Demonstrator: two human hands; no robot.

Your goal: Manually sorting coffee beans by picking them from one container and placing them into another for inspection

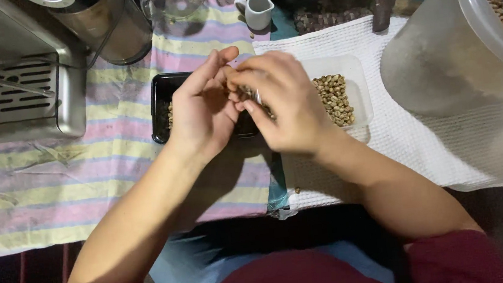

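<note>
At the bottom of the frame, a person in a dark red top sat at a table, forearms reaching up toward the middle of the picture. The left hand [203, 112] and the right hand [285, 105] met at centre frame, fingertips touching, with a few pale beans [247, 93] pinched or cupped between them; how tightly the fingers closed on the beans could not be told, since the hands hid the grip.

Directly beneath the hands sat a black tray [160, 107], mostly covered by the left hand, with a few beans showing at its left edge. Just beside it, to the right, stood a clear plastic tray [358, 83] holding a heap of pale beans [334, 98]. The black tray rested on a striped cloth [55, 183] in pink, yellow and lilac across the left half of the frame; the clear tray lay on a white waffle-weave towel [433, 144] on the right. One stray bean lay on the towel near the lower centre.

At the right edge loomed a large translucent plastic tub [438, 52], tilted, with more beans visible inside its rim. In the upper left stood a steel espresso machine [22, 88] with a slotted drip grate. Along the top edge were a small white jug [257, 10] and a metal pitcher [114, 26].
</note>
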